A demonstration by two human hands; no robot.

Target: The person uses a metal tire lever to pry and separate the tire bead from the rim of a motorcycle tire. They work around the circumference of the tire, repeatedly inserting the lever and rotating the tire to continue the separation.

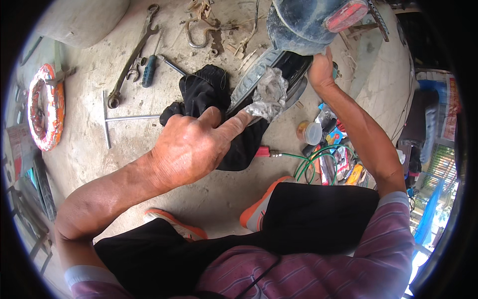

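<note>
My left hand (191,144) is closed, its index finger reaching to a crumpled, greyish see-through plastic piece (271,92) that lies against a wheel. The thumb side is partly hidden. The wheel's tyre (251,74) is dusty, with a black rim (294,62). Over it sits a dusty dark-blue plastic housing (298,27) with a red lens (347,15). My right hand (321,72) is beside the wheel, just under the housing; its fingertips are hidden. A black cloth (204,92) lies bunched below and left of the wheel.
On the concrete floor at left lie a large wrench (132,62), a blue-handled screwdriver (148,72) and a T-handle wrench (107,119). A wrapped orange-and-white ring (46,107) is farther left. At right are a small tub (312,133), a green cord (311,162) and several packets.
</note>
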